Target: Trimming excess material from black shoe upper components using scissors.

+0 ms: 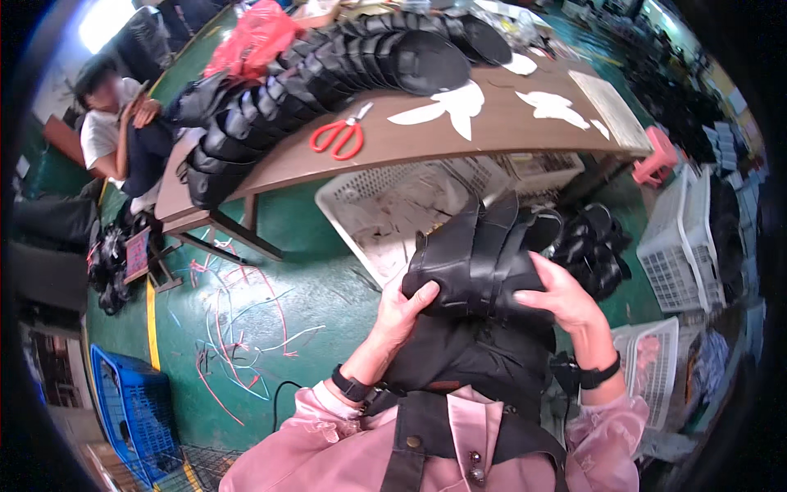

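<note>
Over my lap I hold a short stack of black leather shoe uppers, nested one in another. My left hand grips its left end, thumb on top and fingers hidden beneath. At the stack's right end my right hand is closed on the leather, thumb and fingers pressed against it. On the brown table ahead, long curved rows of similar nested black uppers lie side by side. Red-handled scissors rest near the table's front edge, with white cut-out pieces to their right.
A white plastic crate with scraps stands under the table. More black pieces lie beyond my right hand. White baskets and a pink stool are at right. Coloured cords litter the green floor. A person sits at far left.
</note>
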Available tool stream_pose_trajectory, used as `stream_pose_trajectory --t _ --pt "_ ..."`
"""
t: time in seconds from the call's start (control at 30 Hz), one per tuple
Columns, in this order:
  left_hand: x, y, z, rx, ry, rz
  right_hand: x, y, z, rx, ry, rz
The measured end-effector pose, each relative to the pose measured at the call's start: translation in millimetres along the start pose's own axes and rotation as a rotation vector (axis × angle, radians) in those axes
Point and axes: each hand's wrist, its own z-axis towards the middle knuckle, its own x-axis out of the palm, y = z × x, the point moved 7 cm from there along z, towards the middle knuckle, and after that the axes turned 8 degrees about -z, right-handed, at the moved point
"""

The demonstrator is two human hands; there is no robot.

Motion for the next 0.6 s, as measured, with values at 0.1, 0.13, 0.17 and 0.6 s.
stream_pose_trajectory --t 0.1,0.13,0.17,0.6 --pt "-26.2 8.8 6.4 -0.050 -0.200 -0.391 -31.7 18.6 -26.1 -0.068 -0.149 -0.128" --pt "-31.9 4.2 6.1 -0.041 -0.194 -0.449 -34.9 34.0 -36.2 -0.141 -0.240 -0.192" --pt "-40.3 4.3 3.7 -0.039 -0.224 -0.469 -35.8 50.0 -49.8 -0.206 -0.340 -0.259" --pt "-37.8 67.4 -67.1 -0.476 -0.269 -0.170 67.5 -59.7 -27.6 -0.264 -0.070 -0.936"
